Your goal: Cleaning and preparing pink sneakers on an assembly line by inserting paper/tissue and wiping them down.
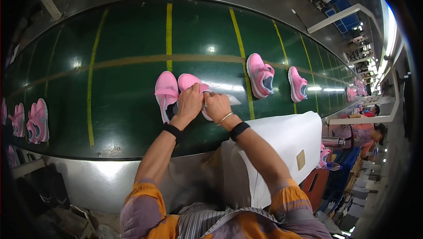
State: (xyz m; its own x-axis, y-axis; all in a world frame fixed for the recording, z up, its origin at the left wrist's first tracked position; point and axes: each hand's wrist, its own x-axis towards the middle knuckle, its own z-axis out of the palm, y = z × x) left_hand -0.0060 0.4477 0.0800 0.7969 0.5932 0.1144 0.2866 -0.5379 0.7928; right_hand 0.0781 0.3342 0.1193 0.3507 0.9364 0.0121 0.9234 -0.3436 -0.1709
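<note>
Both my hands are at a pink sneaker (188, 80) lying on the green conveyor belt (128, 107). My left hand (191, 103) is closed at its strap, with the fingers bent over the top of the shoe. Right beside it, my right hand (218, 107) is closed at the shoe's opening side, and its fingertips are partly hidden. The hands cover most of the shoe's rear. To the left, another pink sneaker (167, 82) lies with its strap across the top, touched by neither hand. A pale glossy patch (235, 100) shows behind my right hand; I cannot tell what it is.
Two pink sneakers (261, 77) (298, 85) stand farther right on the belt, and several more (39, 120) at the far left. Yellow lines (169, 27) cross the belt. A white sheet (286, 137) covers something beside my right arm. People (359, 135) work farther along the right side.
</note>
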